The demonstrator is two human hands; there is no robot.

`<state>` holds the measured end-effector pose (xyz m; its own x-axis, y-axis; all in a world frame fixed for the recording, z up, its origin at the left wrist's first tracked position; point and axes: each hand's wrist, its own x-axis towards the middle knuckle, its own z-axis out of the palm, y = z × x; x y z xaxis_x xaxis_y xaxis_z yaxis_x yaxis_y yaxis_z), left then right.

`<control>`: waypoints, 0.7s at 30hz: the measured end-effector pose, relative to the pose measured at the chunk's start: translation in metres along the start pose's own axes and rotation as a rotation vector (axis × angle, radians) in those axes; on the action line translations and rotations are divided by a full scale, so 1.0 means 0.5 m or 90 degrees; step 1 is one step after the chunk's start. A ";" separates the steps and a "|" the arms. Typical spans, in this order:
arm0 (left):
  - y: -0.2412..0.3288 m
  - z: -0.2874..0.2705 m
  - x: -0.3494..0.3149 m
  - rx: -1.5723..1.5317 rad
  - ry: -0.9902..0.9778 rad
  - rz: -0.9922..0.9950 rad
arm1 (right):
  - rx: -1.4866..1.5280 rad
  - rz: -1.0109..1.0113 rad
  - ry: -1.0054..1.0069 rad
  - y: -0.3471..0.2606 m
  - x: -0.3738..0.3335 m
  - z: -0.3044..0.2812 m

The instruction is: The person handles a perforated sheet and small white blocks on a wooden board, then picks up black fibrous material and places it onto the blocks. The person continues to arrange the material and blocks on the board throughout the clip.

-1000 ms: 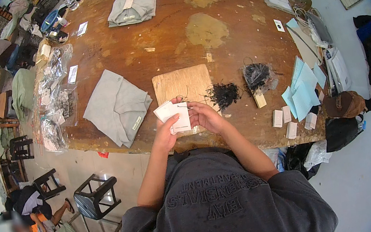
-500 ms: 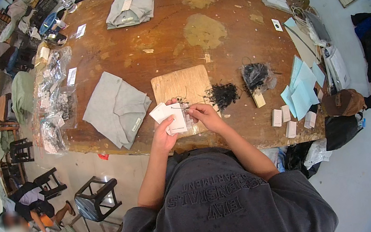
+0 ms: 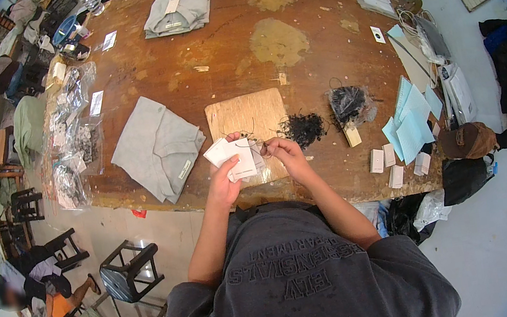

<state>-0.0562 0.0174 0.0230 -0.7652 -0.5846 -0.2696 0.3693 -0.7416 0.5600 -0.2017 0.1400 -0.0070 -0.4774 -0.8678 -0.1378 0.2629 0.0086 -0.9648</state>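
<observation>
My left hand (image 3: 226, 187) holds a fanned bunch of white hang tags (image 3: 243, 165), its thumb pressed on the top one. Close by on the right, my right hand (image 3: 290, 156) pinches a thin dark tag string (image 3: 264, 149) beside the tags' edge. Whether that string runs through a tag is too small to tell. Both hands are over the near part of a light wooden board (image 3: 245, 109). A tangled heap of black strings (image 3: 305, 130) lies at the board's right side. To the left lies a folded grey garment (image 3: 158, 147) with a small pale label.
Another folded grey garment (image 3: 183, 5) with a tag lies at the table's far side. Small stacks of white tags (image 3: 396, 176), light blue papers (image 3: 409, 120) and a bag of black strings (image 3: 349, 103) lie right. Plastic bags (image 3: 72, 138) line the left edge; a black stool (image 3: 130, 271) stands below.
My right hand has shifted slightly right, drawing the string a little away from the tags. The left hand keeps its hold on the tags.
</observation>
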 end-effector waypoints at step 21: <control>-0.005 -0.016 0.003 -0.024 0.176 0.115 | -0.078 0.092 0.165 0.056 -0.011 -0.044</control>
<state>-0.0542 0.0158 0.0149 -0.5159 -0.7709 -0.3736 0.5095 -0.6267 0.5896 -0.2103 0.1559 -0.0384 -0.6445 -0.6976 -0.3131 0.2483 0.1963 -0.9486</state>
